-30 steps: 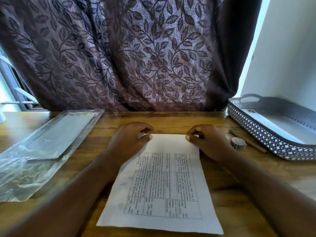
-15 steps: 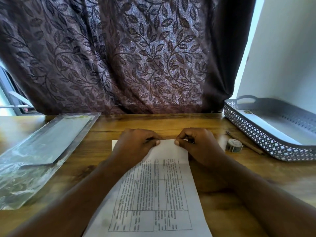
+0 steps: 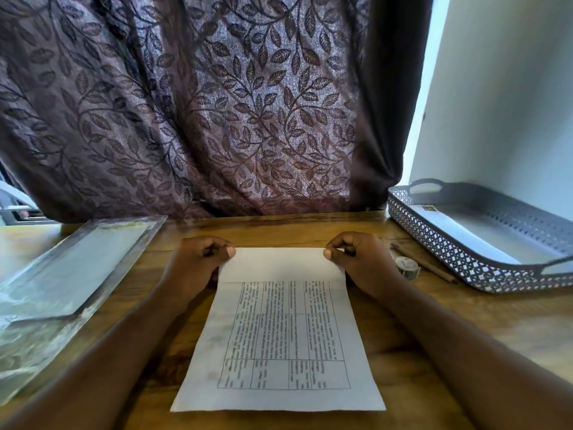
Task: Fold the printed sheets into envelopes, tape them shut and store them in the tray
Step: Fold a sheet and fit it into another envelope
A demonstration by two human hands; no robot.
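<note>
A white printed sheet [image 3: 279,333] with a table of text lies lengthwise on the wooden table [image 3: 465,330] in front of me. Its far end is folded over towards me as a blank strip. My left hand [image 3: 195,268] pinches the fold's left corner and my right hand [image 3: 362,262] pinches its right corner. A grey lattice tray [image 3: 434,246] stands at the right and holds a white envelope [image 3: 459,237]. A small roll of tape [image 3: 407,265] lies between my right hand and the tray.
A clear plastic sleeve with paper [image 3: 71,274] lies at the left. A pencil [image 3: 424,263] rests beside the tape roll. A dark leaf-patterned curtain [image 3: 217,103] hangs behind the table, with a white wall at the right.
My hands have slid apart along the fold, from near the middle out to the sheet's two far corners. The sheet lies squarer to me.
</note>
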